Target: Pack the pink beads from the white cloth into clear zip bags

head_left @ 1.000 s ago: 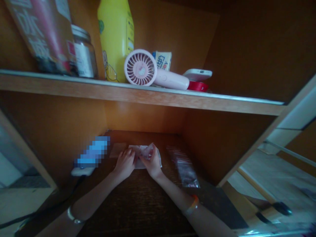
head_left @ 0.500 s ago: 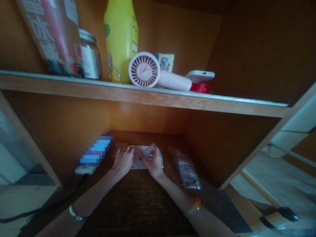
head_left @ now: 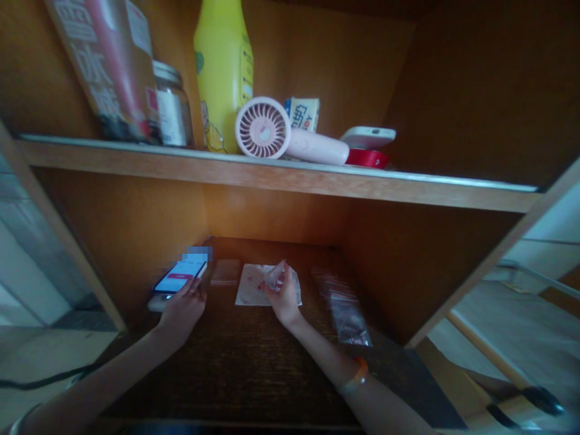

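Two hands are at work in the lower bay of a wooden cupboard. The left hand (head_left: pixel 183 307) lies at about nine o'clock from the white sheet (head_left: pixel 254 289), its fingers curled loosely against the near end of a lit phone (head_left: pixel 180 277); whether it grips the phone or only touches it I cannot tell. The phone's long axis runs from seven o'clock up toward one o'clock. The right hand (head_left: pixel 283 296) is the nearer one to the sheet: it rests on the sheet's right part, thumb and fingers pinching one small crumpled clear bag (head_left: pixel 275 277) raised just above the paper. A small flat card (head_left: pixel 225 271) lies between phone and sheet, apart from both hands. At three o'clock from the right hand lies one long clear plastic bag (head_left: pixel 344 304), untouched, on the dark bench (head_left: pixel 254 368).

On the shelf (head_left: pixel 272 175) above stand one box, one jar, one yellow bottle (head_left: pixel 223 66), one pink handheld fan (head_left: pixel 263 128), and a few small items.
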Tool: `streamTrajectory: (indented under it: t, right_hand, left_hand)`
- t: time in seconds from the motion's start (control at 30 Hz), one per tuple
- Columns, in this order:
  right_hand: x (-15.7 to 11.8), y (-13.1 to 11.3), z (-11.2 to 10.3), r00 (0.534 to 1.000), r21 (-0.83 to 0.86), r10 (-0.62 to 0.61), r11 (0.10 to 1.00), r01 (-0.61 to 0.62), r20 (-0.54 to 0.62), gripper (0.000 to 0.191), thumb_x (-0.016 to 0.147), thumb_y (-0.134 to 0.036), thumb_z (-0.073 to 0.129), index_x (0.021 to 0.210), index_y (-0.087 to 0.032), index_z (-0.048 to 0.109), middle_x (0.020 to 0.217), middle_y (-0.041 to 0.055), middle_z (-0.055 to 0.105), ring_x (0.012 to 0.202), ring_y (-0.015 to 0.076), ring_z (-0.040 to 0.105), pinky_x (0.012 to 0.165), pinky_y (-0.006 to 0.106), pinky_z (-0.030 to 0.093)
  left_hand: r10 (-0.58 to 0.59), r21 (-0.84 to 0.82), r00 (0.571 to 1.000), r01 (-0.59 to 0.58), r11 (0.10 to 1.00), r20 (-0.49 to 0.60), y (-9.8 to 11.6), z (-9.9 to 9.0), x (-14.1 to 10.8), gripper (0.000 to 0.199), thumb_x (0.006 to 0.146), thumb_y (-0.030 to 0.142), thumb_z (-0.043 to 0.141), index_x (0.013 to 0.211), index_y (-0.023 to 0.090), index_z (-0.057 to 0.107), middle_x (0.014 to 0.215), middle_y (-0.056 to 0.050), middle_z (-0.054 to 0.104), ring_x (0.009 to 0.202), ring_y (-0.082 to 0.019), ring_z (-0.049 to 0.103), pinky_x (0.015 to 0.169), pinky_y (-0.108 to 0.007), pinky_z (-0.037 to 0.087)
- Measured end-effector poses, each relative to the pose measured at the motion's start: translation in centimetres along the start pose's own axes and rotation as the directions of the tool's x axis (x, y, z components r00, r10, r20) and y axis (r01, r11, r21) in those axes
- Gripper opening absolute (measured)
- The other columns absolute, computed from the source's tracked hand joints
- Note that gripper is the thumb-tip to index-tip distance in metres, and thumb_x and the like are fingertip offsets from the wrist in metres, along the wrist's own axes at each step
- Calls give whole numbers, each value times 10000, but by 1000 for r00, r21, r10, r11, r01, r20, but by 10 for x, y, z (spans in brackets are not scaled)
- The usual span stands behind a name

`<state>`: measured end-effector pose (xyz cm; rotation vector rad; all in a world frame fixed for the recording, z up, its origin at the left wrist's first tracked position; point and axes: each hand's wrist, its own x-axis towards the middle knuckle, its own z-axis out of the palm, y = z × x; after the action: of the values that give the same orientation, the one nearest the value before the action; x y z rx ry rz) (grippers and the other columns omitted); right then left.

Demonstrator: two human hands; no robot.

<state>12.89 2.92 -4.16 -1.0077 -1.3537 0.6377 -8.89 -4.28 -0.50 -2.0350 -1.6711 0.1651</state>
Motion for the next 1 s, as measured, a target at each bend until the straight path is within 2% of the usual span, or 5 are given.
streamTrajectory:
  t: [0.17,0.4,0.63,0.83,1.0]
  right_hand:
    - [1,-3,0,1000,7,9,1000,-9,20,674,614,-209,671,1227,-167,394,946,71,630,815,200,624,704,328,533]
    - [0,-15,-2,1000,7,9,1000,-10,19,598,612,-212,656,1164,-189,426,926,57,647,821,206,628,735,343,531]
    - [2,-10,-2,1000,-3,6,1000,-6,-7,644,605,-217,664,1194,-181,406,954,74,635,845,221,627,750,356,529]
    - [4,-6,-3,1000,0,-18,1000,18,-21,594,628,-221,653,1166,-195,403,973,64,625,863,207,621,770,348,519]
    - [5,-1,-1,1000,75,17,997,-17,-4,518,653,-240,629,1116,-173,405,951,66,608,798,179,621,688,295,524]
  left_hand:
    - [62,-88,997,-67,994,-55,-7,8,0,494,743,-59,265,901,145,687,891,-118,690,1029,-241,585,1067,-365,318]
    - [98,-75,995,-96,993,24,-8,-12,6,449,736,-51,320,909,152,681,925,-121,684,979,-249,600,1026,-384,340]
    - [58,-419,978,-138,897,-199,24,-37,21,297,835,100,419,997,214,640,973,-60,691,909,-232,621,920,-422,369]
    - [11,-497,983,-103,862,-185,47,-24,39,198,876,243,467,916,197,655,886,-72,697,881,-239,622,873,-416,383]
    - [7,-533,961,-159,831,-275,43,-7,37,350,839,479,507,1007,194,621,1065,-89,651,1009,-256,570,935,-430,338]
